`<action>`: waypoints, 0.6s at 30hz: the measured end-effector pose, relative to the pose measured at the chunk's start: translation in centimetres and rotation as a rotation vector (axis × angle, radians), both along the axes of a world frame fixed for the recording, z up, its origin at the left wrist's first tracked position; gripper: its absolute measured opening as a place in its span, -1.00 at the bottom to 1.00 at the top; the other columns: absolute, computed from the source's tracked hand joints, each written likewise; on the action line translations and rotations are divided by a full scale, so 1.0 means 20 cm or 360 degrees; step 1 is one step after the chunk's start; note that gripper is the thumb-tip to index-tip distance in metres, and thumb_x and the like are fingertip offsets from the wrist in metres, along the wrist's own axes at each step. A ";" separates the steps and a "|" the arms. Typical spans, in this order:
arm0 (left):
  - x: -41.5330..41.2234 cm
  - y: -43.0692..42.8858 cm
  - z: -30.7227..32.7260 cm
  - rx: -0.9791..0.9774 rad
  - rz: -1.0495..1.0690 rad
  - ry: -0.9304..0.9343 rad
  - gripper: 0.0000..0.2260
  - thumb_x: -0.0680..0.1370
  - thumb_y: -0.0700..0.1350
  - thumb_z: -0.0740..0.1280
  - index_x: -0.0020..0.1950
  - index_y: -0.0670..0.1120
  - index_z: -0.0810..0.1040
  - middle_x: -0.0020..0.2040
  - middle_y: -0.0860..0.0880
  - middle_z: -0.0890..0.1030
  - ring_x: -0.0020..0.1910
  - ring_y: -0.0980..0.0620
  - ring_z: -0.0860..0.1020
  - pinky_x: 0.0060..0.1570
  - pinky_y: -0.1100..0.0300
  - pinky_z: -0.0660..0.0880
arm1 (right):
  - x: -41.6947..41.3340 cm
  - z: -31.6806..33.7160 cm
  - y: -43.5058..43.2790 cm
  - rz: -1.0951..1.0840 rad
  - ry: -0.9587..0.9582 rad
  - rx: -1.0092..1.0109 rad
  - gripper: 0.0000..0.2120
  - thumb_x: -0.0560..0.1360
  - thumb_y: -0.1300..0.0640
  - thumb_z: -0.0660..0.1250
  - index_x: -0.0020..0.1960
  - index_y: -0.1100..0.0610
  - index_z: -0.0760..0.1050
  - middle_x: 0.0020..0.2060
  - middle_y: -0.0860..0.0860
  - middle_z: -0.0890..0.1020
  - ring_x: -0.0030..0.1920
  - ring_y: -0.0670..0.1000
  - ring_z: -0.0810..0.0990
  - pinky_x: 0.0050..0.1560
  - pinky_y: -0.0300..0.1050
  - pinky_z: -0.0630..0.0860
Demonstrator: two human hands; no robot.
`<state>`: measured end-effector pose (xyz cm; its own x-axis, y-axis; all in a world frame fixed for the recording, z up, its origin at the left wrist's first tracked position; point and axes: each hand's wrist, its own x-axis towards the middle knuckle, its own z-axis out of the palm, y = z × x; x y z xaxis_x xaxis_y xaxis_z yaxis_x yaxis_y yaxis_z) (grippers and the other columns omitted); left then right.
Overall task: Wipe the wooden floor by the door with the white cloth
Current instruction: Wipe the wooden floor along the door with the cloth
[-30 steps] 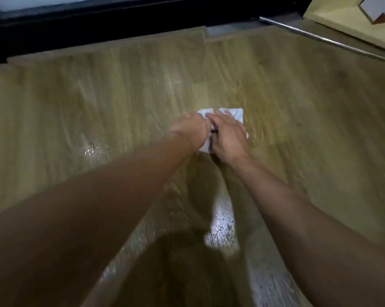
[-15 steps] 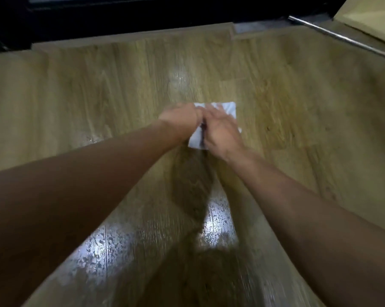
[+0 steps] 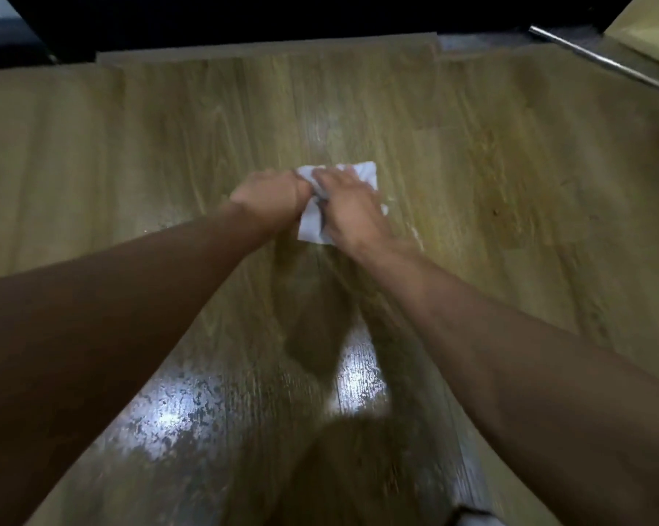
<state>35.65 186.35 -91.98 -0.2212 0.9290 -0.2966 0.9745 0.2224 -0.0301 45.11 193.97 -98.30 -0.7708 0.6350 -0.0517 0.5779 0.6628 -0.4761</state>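
A folded white cloth (image 3: 363, 173) lies on the wooden floor (image 3: 491, 165), a short way in front of the dark door sill (image 3: 267, 53). Both my arms reach out to it. My left hand (image 3: 271, 199) is at the cloth's left edge with its fingers curled round that edge. Beside it, my right hand (image 3: 352, 212) lies on top of the cloth and presses it down, fingers pointing toward the door. The hands hide most of the cloth; only its far right corner and a near strip show.
Wet, shiny patches (image 3: 176, 415) glisten on the boards close to me, between my arms. A metal rod (image 3: 605, 62) runs across the far right corner next to a pale board (image 3: 646, 36). The dark door (image 3: 282, 17) spans the top.
Both hands have slid the cloth to the left along the floor, parallel to the door sill. Their hold on it looks unchanged.
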 end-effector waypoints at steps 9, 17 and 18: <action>-0.07 -0.45 -0.19 0.0086 -0.0294 0.0227 -0.71 0.40 -0.15 0.25 0.02 -0.25 0.62 -0.21 -0.21 0.67 -0.43 -0.16 0.62 -0.53 0.20 0.44 | 0.26 -0.05 -0.13 0.0438 0.0283 -0.0108 -0.64 0.55 0.15 0.30 0.34 0.12 0.47 0.36 0.06 0.47 0.43 0.04 0.33 0.44 -0.20 0.13; -0.35 -0.44 -0.09 -0.0079 0.0567 0.0006 -0.82 0.56 -0.19 0.21 0.09 -0.20 0.53 0.05 -0.24 0.57 0.06 -0.25 0.54 0.03 0.00 0.47 | -0.32 -0.03 -0.43 0.0430 -0.0116 0.0073 -0.48 0.62 0.09 0.09 0.54 0.11 0.05 0.54 0.12 0.06 0.54 0.14 -0.10 0.49 0.12 -0.12; -0.34 -0.49 -0.08 0.0016 0.0533 -0.0019 -0.80 0.57 -0.14 0.18 0.06 -0.20 0.53 0.01 -0.22 0.58 0.02 -0.23 0.54 0.00 0.01 0.48 | -0.26 -0.02 -0.46 0.0510 -0.0080 0.0104 -0.43 0.60 0.10 0.14 0.55 0.11 0.01 0.55 0.12 0.03 0.54 0.14 -0.12 0.49 0.12 -0.11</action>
